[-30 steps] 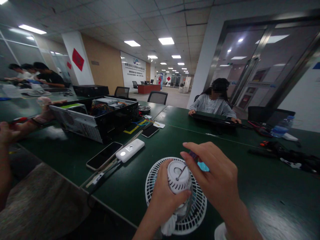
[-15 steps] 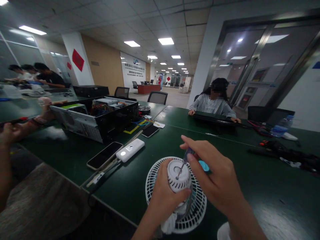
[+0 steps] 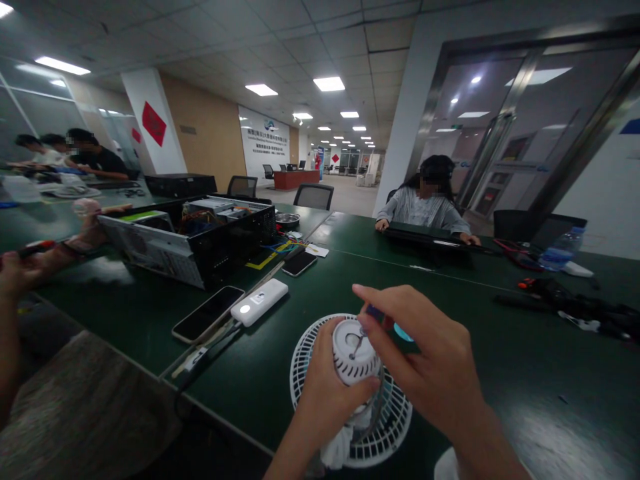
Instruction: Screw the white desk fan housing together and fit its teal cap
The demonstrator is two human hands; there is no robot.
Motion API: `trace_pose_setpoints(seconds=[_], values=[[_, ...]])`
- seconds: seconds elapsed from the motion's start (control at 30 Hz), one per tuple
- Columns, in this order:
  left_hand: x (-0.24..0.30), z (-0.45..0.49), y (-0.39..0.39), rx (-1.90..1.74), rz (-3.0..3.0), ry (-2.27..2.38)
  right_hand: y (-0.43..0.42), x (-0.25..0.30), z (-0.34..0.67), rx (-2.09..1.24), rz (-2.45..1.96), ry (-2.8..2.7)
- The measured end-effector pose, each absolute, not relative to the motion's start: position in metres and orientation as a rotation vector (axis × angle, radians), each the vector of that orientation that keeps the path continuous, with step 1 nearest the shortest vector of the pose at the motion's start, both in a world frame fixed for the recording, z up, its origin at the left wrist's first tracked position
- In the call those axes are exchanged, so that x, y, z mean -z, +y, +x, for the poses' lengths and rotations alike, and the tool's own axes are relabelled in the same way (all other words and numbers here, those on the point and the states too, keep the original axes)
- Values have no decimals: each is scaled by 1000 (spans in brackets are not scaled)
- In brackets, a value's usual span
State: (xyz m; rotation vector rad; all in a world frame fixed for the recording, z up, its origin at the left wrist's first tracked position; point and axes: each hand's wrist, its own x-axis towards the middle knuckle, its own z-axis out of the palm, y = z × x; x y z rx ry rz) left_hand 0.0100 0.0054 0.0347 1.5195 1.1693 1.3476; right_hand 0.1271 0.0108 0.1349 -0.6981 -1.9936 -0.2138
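A small white fan lies face down on the green table, its round slotted grille [image 3: 395,437] spread beneath the white motor housing [image 3: 356,363]. My left hand [image 3: 330,387] is wrapped around that housing, thumb on the near side and fingers on the far left. Above it, my right hand [image 3: 425,353] pinches a screwdriver [image 3: 371,311] between thumb and fingers, the index finger stretched out past the handle. The thin shaft slants down to the housing's top, near a screw hole; fingers hide most of the handle. A light blue round piece [image 3: 404,332] shows partly behind my right hand.
Left of the fan lie a white power bank [image 3: 260,302] with a cable and a phone [image 3: 209,313]; another phone [image 3: 300,263] lies farther back. An open computer case [image 3: 200,240] stands beyond, near another person's hands. Across sits a person [image 3: 425,200] holding a black panel [image 3: 425,245].
My right hand has tipped slightly lower and to the left, with the thumb nearer the housing. The screwdriver tip stays at the housing's top. My left hand keeps its hold.
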Motion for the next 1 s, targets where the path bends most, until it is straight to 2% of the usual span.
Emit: trace_pose_setpoints(seconds=[0.1, 0.3, 0.47, 0.63, 0.83, 1.0], values=[[-32, 13, 7, -1392, 1482, 1197, 13, -134, 126, 339, -748, -1940], [-29, 14, 7, -1398, 1474, 1201, 13, -134, 130, 106, -783, -2080], [-29, 14, 7, -1404, 1427, 1215, 14, -135, 130, 285, -830, -2004], [-35, 11, 5, -1340, 1479, 1193, 9, -138, 133, 73, -758, -2051], [-31, 12, 7, -1371, 1469, 1224, 12, -135, 130, 302, -780, -1993], [-29, 13, 7, -1392, 1494, 1206, 12, -135, 132, 170, -822, -2045]])
